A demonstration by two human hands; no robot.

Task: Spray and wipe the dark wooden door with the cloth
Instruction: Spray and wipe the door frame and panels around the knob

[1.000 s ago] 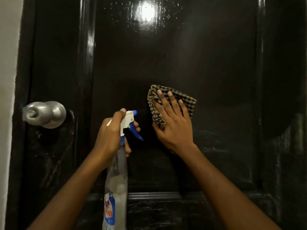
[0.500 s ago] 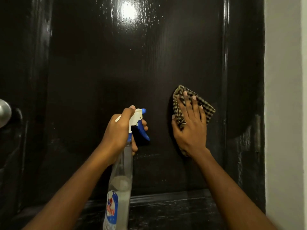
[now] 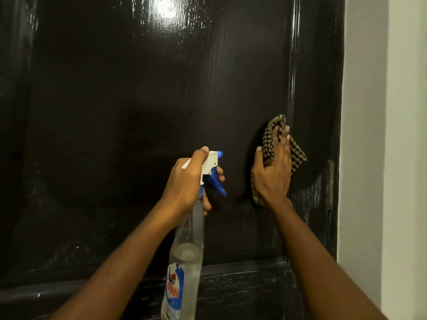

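We see the left hand (image 3: 187, 181) raised in front of the door (image 3: 138, 112), forearm slanting up from below, its fingers clenched round the neck of the spray bottle (image 3: 187, 250) with the thumb on top of the white head and fingers curled by the blue trigger (image 3: 216, 183). The bottle is clear plastic, slim and round, with a blue label (image 3: 175, 287). Its long axis runs nearly upright and its blue nozzle (image 3: 219, 154) points at the door.

The right hand (image 3: 271, 176) lies flat on the door's centre panel, low on its right side. Its fingers are stretched straight upward and press the cloth (image 3: 298, 155) against the wood beside the vertical moulding (image 3: 291, 65). The cloth is a soft, crumpled check weave, tan and dark. The door is glossy, dark and grained, catching a bright glare at its top. A pale wall (image 3: 369, 135) borders the door's right edge.
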